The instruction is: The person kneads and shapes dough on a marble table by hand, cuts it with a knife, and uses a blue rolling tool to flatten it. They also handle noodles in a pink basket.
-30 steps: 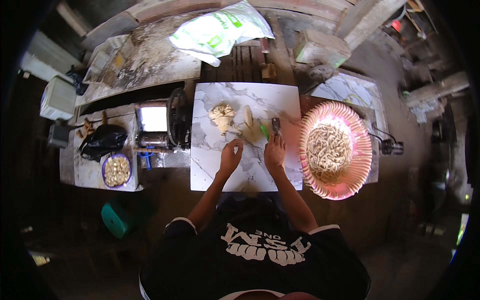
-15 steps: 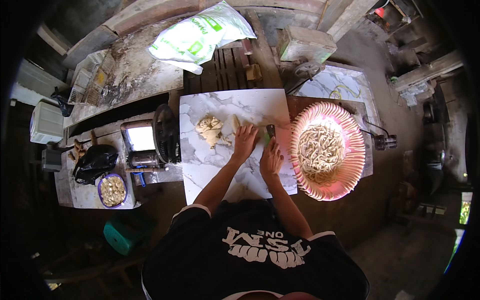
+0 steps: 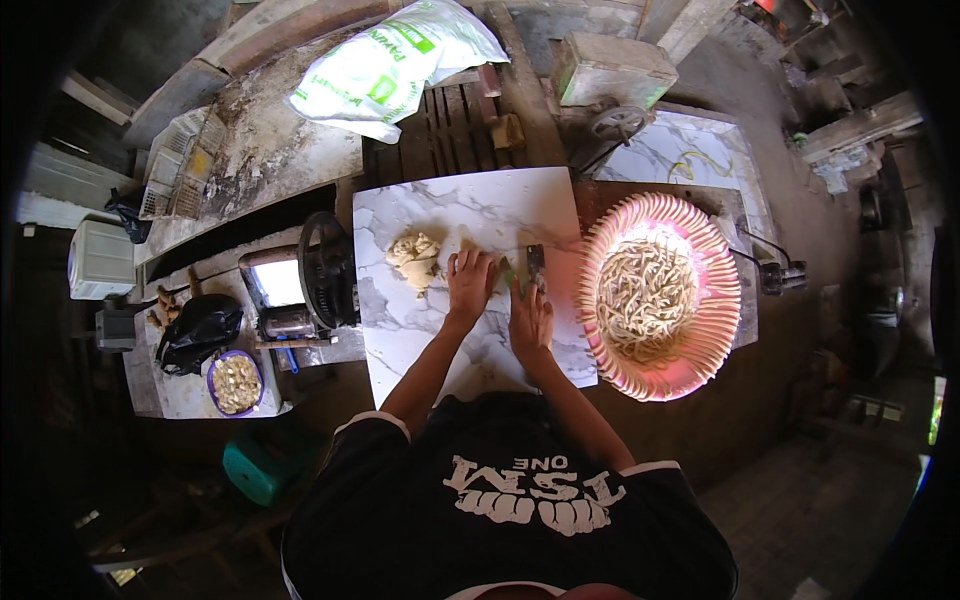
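While both forearms reach up from the lower edge, the left hand lies flat, fingers spread, on the white marble-patterned board, holding nothing, just right of a lump of pale dough. Beside it, the right hand is closed around a green-handled cutter whose dark blade stands on the board. Right of the board sits a pink fluted tray heaped with cut dough strips; left stands a hand-crank machine

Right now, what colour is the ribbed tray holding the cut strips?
Pink, in the head view: the ribbed round tray right of the marble slab.
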A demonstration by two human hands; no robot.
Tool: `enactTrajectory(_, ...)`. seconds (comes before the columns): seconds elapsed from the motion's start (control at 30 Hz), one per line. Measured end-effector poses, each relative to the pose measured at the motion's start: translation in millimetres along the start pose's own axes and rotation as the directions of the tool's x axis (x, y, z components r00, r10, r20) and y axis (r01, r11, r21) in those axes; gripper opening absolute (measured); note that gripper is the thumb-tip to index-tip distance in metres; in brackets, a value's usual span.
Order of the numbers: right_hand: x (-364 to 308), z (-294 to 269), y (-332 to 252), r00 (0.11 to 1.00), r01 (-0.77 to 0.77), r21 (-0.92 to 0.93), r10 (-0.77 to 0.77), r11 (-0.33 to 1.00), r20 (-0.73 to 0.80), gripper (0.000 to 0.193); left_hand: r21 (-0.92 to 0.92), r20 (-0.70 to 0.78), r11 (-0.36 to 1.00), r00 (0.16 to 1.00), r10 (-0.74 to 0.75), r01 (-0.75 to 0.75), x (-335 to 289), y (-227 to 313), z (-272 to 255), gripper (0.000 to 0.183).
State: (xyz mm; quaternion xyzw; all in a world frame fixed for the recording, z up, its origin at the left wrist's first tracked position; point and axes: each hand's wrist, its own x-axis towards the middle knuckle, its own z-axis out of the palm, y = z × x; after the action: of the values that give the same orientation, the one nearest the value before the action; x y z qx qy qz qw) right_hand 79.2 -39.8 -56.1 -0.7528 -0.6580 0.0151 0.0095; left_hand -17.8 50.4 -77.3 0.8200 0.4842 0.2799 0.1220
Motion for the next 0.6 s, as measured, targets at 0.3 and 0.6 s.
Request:
enactTrajectory(0.3,-5.4,-2.5,13.2,0.992,0.074,0.033,-0.070,0.997,-0.106,0.038,-0.056,-0.006,0.998,1.000,0.029,-0.030,-3.4,-0.9,-2.6,0.022)
enactTrajectory(0.6,8.7,-14.2,12.6,0.976,0.215,0.140,-0.205,0.967,-0.077,0.038,-0.164,-0.104,0.986,0.994,-0.043,0.025,-2.6,-15.0,0.6,0.028)
